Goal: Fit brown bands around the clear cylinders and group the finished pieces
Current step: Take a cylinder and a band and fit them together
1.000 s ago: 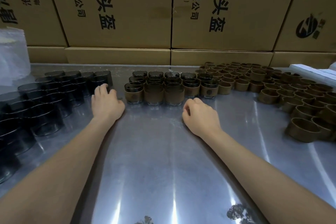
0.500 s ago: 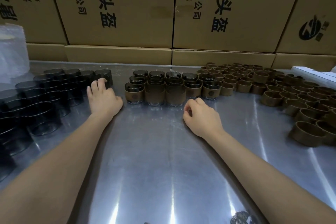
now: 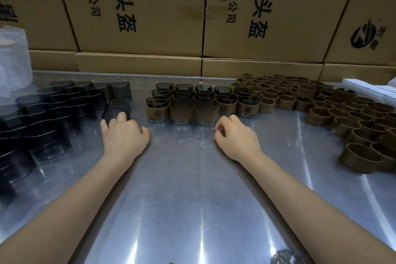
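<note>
The left hand (image 3: 123,135) reaches forward, its fingers (image 3: 120,116) gripping a tilted dark clear glass cylinder (image 3: 116,110) beside the unbanded group. The right hand (image 3: 235,135) rests on the shiny metal worktop (image 3: 192,188), fingers loosely curled, holding nothing, near the brown-banded finished cylinders (image 3: 182,109).

I see a shiny metal table (image 3: 192,210) catching streaks of light along its near part; behind its far edge, large cardboard boxes (image 3: 150,6) stand side by side with black Chinese characters printed on their faces, one at the right bearing a round dark logo; flatter cardboard boxes (image 3: 137,63) lie beneath them; a white bubble-wrap roll (image 3: 12,62) stands at far left; white flat boxes (image 3: 372,89) rest at the table's right edge.
</note>
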`<action>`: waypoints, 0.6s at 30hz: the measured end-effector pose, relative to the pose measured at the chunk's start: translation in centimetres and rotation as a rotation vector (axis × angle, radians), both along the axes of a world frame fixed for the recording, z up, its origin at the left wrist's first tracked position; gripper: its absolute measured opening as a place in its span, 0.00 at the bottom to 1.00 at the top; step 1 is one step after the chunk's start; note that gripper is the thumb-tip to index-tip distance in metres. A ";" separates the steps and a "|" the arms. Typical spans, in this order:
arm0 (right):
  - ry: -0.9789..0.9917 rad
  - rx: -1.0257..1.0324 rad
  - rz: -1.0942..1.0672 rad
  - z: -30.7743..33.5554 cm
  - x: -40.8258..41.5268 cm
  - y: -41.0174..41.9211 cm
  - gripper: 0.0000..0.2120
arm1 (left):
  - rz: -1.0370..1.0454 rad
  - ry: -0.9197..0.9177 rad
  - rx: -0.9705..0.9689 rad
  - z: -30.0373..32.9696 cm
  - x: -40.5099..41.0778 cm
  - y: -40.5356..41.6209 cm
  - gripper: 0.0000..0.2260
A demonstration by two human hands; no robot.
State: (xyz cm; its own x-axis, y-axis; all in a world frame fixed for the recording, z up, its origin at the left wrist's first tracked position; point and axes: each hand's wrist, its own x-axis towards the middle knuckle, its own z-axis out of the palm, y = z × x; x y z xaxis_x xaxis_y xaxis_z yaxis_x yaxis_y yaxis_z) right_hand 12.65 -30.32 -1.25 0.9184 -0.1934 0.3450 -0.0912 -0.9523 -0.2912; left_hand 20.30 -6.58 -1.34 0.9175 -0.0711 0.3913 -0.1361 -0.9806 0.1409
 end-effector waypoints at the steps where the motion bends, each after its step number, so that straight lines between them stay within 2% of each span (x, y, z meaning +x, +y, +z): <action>1: 0.000 0.000 -0.001 0.0 0.0 0.0 0.08 | -0.011 0.009 0.028 0.0 -1.0 -0.1 0.18; 6: -0.013 -0.002 0.000 -0.2 0.2 -0.1 0.08 | -0.064 0.046 0.239 0.8 -6.6 -1.1 0.22; 9: -0.022 0.005 0.009 -0.2 0.3 -0.1 0.07 | -0.155 -0.025 0.298 1.0 -9.6 -2.1 0.21; 12: -0.052 0.071 0.057 -0.2 0.3 -0.1 0.07 | -0.398 -0.147 0.211 0.8 -11.4 -3.7 0.16; 14: -0.049 0.205 0.112 -0.1 0.1 -0.2 0.08 | -0.537 -0.133 0.164 0.6 -11.6 -5.1 0.16; 18: -0.053 0.548 0.177 0.6 -0.2 -0.7 0.20 | -0.670 -0.071 -0.057 0.4 -10.7 -7.7 0.14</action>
